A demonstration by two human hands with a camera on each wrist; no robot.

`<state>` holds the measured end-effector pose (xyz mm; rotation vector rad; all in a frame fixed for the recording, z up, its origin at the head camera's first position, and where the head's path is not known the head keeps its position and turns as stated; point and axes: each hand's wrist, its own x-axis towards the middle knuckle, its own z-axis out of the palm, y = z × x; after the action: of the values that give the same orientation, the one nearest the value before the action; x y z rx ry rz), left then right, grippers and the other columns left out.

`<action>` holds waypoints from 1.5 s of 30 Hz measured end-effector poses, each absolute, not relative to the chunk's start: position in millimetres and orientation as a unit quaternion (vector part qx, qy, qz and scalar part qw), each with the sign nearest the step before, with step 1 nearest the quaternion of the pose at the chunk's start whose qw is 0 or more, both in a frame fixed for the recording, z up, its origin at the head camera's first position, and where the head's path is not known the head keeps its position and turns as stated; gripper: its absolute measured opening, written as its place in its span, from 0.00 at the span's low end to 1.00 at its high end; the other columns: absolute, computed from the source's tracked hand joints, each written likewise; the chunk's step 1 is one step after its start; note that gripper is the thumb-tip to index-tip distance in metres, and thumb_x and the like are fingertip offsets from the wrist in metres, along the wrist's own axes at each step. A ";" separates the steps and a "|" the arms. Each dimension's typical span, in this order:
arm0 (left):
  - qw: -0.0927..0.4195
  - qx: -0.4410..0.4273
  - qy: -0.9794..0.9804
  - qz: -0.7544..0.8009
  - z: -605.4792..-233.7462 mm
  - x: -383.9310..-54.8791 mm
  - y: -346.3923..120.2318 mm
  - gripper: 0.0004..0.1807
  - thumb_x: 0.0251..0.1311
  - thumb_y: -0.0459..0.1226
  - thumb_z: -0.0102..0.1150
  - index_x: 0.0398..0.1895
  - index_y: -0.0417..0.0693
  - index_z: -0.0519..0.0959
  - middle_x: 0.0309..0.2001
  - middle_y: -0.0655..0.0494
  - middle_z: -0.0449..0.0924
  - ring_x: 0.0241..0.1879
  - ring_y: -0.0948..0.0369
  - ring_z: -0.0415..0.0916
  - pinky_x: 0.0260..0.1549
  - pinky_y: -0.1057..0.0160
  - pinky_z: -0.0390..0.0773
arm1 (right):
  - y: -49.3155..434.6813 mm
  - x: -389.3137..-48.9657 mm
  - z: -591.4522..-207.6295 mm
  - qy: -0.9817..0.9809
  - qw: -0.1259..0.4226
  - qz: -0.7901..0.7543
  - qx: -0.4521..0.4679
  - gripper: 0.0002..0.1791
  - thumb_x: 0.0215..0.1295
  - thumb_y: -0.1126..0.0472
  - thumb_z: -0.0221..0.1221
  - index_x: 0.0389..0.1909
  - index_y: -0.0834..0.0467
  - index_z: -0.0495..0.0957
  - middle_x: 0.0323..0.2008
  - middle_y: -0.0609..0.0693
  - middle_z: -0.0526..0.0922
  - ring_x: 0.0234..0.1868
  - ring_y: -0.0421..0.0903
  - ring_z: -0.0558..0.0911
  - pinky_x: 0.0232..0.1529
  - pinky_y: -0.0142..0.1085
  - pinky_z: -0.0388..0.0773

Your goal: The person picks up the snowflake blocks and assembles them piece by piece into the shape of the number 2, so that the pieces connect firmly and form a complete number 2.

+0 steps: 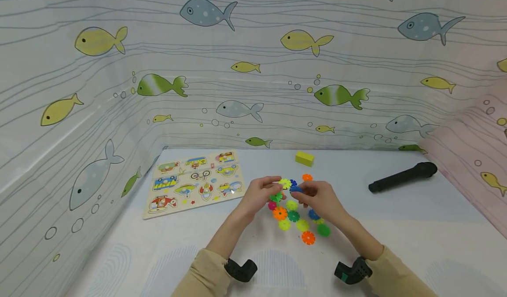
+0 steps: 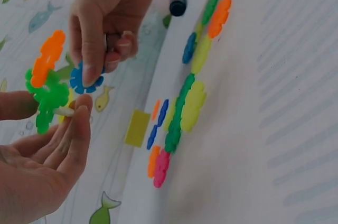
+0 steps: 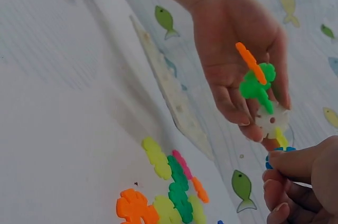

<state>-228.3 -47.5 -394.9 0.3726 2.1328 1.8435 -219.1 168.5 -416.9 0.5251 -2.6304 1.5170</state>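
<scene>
My left hand (image 1: 257, 198) holds a small cluster of notched plastic flower discs between its thumb and fingers. In it are a green disc (image 2: 50, 91), an orange disc (image 2: 49, 59), a white disc (image 3: 271, 120) and a yellow disc (image 3: 281, 137). Close beside it, my right hand (image 1: 325, 201) pinches a blue disc (image 2: 86, 78) between thumb and finger. The blue disc is right at the yellow one; whether they are joined I cannot tell. Below the hands several loose discs lie on the table, among them a pink disc (image 2: 161, 169) and an orange disc (image 1: 308, 238).
A wooden picture puzzle board (image 1: 200, 204) lies at the left back. A yellow block (image 1: 304, 158) sits near the back edge. On the right rests a black microphone-shaped object (image 1: 403, 177). A fish-patterned sheet (image 1: 273, 112) rises behind the table and at both sides.
</scene>
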 end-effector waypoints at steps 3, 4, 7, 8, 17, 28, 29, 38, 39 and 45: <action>0.150 0.134 0.745 0.636 -395.4 -228.4 -47.1 0.24 0.73 0.41 0.51 0.68 0.41 0.71 0.52 0.43 0.84 0.47 0.54 0.84 0.63 0.44 0.71 | 168.6 -218.6 -417.5 -0.853 0.031 0.493 0.170 0.11 0.66 0.57 0.65 0.38 0.63 0.84 0.28 0.55 0.83 0.27 0.55 0.80 0.31 0.41 0.82; 0.151 0.134 0.744 0.637 -395.3 -228.6 -46.9 0.24 0.73 0.41 0.51 0.68 0.41 0.72 0.52 0.44 0.84 0.47 0.54 0.84 0.64 0.44 0.70 | 168.7 -218.4 -417.8 -0.853 0.031 0.493 0.169 0.12 0.66 0.57 0.65 0.38 0.64 0.84 0.28 0.56 0.83 0.27 0.55 0.80 0.31 0.40 0.82; 0.151 0.131 0.743 0.639 -394.8 -228.6 -46.5 0.23 0.73 0.41 0.52 0.67 0.41 0.72 0.51 0.45 0.85 0.46 0.53 0.85 0.65 0.43 0.69 | 169.0 -218.1 -418.1 -0.853 0.036 0.495 0.164 0.13 0.67 0.57 0.64 0.40 0.65 0.85 0.30 0.58 0.84 0.29 0.54 0.80 0.31 0.35 0.80; 0.152 0.129 0.742 0.640 -394.4 -228.4 -46.4 0.23 0.72 0.40 0.52 0.67 0.41 0.72 0.51 0.45 0.85 0.46 0.53 0.85 0.65 0.42 0.68 | 169.1 -218.1 -418.0 -0.852 0.037 0.497 0.162 0.12 0.68 0.57 0.64 0.40 0.64 0.85 0.31 0.58 0.84 0.29 0.54 0.80 0.31 0.34 0.79; 0.144 0.125 0.744 0.640 -393.8 -228.1 -46.7 0.24 0.73 0.40 0.52 0.67 0.39 0.72 0.51 0.45 0.85 0.48 0.52 0.85 0.67 0.40 0.65 | 167.2 -220.7 -415.8 -0.827 0.017 0.534 0.177 0.16 0.75 0.55 0.55 0.38 0.64 0.84 0.27 0.56 0.84 0.32 0.63 0.82 0.33 0.36 0.83; 0.130 0.120 0.747 0.640 -395.2 -228.6 -45.8 0.22 0.73 0.40 0.53 0.65 0.42 0.74 0.54 0.43 0.83 0.54 0.52 0.81 0.63 0.50 0.73 | 172.2 -226.0 -419.8 -0.773 -0.068 0.615 0.138 0.25 0.77 0.51 0.52 0.52 0.72 0.80 0.40 0.61 0.87 0.39 0.49 0.86 0.45 0.36 0.83; 0.128 0.121 0.749 0.639 -395.9 -228.8 -45.7 0.21 0.73 0.40 0.54 0.65 0.42 0.75 0.54 0.44 0.83 0.53 0.54 0.81 0.62 0.51 0.74 | 171.9 -225.8 -419.4 -0.770 -0.072 0.620 0.132 0.25 0.76 0.51 0.53 0.52 0.72 0.79 0.40 0.60 0.87 0.39 0.49 0.86 0.46 0.36 0.83; 0.118 0.130 0.741 0.648 -399.7 -229.1 -46.2 0.21 0.72 0.37 0.55 0.64 0.39 0.75 0.54 0.40 0.83 0.51 0.47 0.84 0.58 0.58 0.78 | 168.2 -221.9 -419.4 -0.757 -0.075 0.641 0.102 0.23 0.75 0.56 0.55 0.51 0.76 0.79 0.38 0.59 0.88 0.39 0.48 0.86 0.46 0.31 0.82; 0.118 0.130 0.742 0.647 -399.7 -229.0 -46.2 0.20 0.72 0.37 0.55 0.64 0.39 0.76 0.53 0.40 0.83 0.51 0.47 0.84 0.58 0.59 0.78 | 167.7 -221.7 -419.6 -0.756 -0.074 0.642 0.101 0.23 0.75 0.56 0.55 0.50 0.76 0.79 0.38 0.59 0.88 0.39 0.48 0.86 0.46 0.31 0.82; 0.110 0.131 0.754 0.635 -398.7 -228.1 -46.9 0.20 0.71 0.36 0.56 0.63 0.38 0.77 0.51 0.41 0.83 0.49 0.55 0.84 0.54 0.61 0.80 | 163.7 -220.8 -421.0 -0.756 -0.062 0.645 0.089 0.22 0.74 0.55 0.56 0.49 0.73 0.81 0.35 0.54 0.88 0.38 0.46 0.86 0.45 0.31 0.83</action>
<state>-228.1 -46.9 -398.7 0.3851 2.2148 1.8656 -220.8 163.7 -421.0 0.2919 -2.4747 2.1121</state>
